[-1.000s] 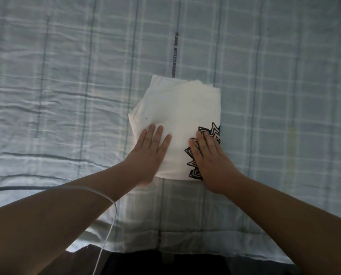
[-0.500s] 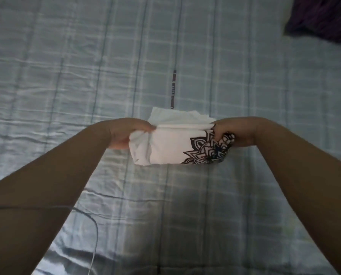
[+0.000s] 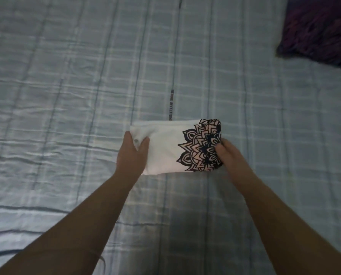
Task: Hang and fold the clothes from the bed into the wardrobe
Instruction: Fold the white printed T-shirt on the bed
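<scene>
**A:** What's nearest?

**B:** Two bare forearms reach in from the near edge over a pale blue checked bedspread.

**A:** And the hands?

**B:** The left hand pinches the left end of a folded white garment, thumb on top and fingers tucked beneath. The right hand grips the right end, thumb on the print.

**A:** How does the garment look?

**B:** It's a compact oblong bundle, smooth on top. A black mandala print covers its right third and wraps round that edge. It sits mid-bed; I can't tell whether it rests on the cover or is lifted.

**A:** Farther off?

**B:** A dark lettered strip runs away just beyond it. A purple pillow lies at the far right.
</scene>
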Demonstrator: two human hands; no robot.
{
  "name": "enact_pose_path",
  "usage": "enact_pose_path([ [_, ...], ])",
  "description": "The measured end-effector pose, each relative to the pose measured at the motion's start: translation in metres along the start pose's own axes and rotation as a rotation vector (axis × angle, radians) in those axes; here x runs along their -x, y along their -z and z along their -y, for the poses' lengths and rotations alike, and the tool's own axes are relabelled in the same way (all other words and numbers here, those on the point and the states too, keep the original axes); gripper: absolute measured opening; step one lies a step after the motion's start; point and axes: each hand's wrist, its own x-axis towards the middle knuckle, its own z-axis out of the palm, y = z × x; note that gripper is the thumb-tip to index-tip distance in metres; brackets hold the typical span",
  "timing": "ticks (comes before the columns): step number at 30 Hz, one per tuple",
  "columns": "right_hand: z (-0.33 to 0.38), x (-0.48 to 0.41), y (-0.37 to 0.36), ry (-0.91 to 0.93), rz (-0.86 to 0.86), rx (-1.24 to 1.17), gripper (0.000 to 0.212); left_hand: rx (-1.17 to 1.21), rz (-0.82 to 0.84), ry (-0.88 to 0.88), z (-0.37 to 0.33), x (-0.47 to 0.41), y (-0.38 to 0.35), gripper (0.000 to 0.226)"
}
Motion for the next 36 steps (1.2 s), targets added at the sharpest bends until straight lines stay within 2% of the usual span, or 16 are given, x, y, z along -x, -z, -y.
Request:
enact_pose_path([
  [2, -0.003, 0.022, -0.019, 0.146, -0.163, 0.281, 0.030, -0.079, -0.084, -0.005, 0.000, 0.001, -0.007, 0.034],
  [5, -0.003, 0.024, -0.041, 0.131, -0.405, 0.428, 0.030, -0.214, -0.171, 0.001, -0.004, -0.006, -0.010, 0.038],
  [11, -0.015, 0.001, -0.048, -0.074, -0.529, 0.519, 0.047, -0.241, -0.110, 0.160, -0.007, -0.037, -0.016, 0.056],
  [16, -0.009, -0.003, -0.052, -0.133, -0.522, 0.565, 0.048, -0.272, -0.063, 0.204, -0.011, -0.044, -0.017, 0.063],
  [19, -0.001, -0.003, -0.047, -0.152, -0.489, 0.601, 0.046, -0.287, -0.068, 0.125, -0.012, -0.036, -0.011, 0.056],
  [22, 0.000, -0.003, -0.045, -0.098, -0.498, 0.541, 0.044, -0.355, -0.181, -0.024, -0.006, -0.017, -0.001, 0.069],
  [23, -0.001, -0.002, -0.045, -0.051, -0.533, 0.511, 0.045, -0.386, -0.180, -0.019, -0.002, -0.009, 0.001, 0.074],
  [25, -0.002, 0.000, -0.046, -0.018, -0.574, 0.447, 0.053, -0.376, -0.088, 0.122, 0.006, 0.003, 0.005, 0.079],
  [27, 0.001, 0.001, -0.049, -0.084, -0.523, 0.396, 0.064, -0.328, 0.046, 0.267, 0.007, 0.011, 0.007, 0.080],
  [29, 0.007, 0.001, -0.051, -0.138, -0.480, 0.361, 0.071, -0.319, 0.130, 0.303, 0.007, 0.008, 0.005, 0.082],
  [33, 0.019, 0.003, -0.051, -0.132, -0.458, 0.238, 0.044, -0.025, 0.211, 0.389, 0.006, -0.015, 0.005, 0.113],
  [34, 0.020, 0.005, -0.051, -0.124, -0.445, 0.229, 0.042, 0.025, 0.233, 0.382, 0.006, -0.019, 0.009, 0.113],
  [36, 0.020, 0.011, -0.051, -0.108, -0.425, 0.221, 0.040, 0.084, 0.261, 0.362, 0.003, -0.022, 0.019, 0.098],
])
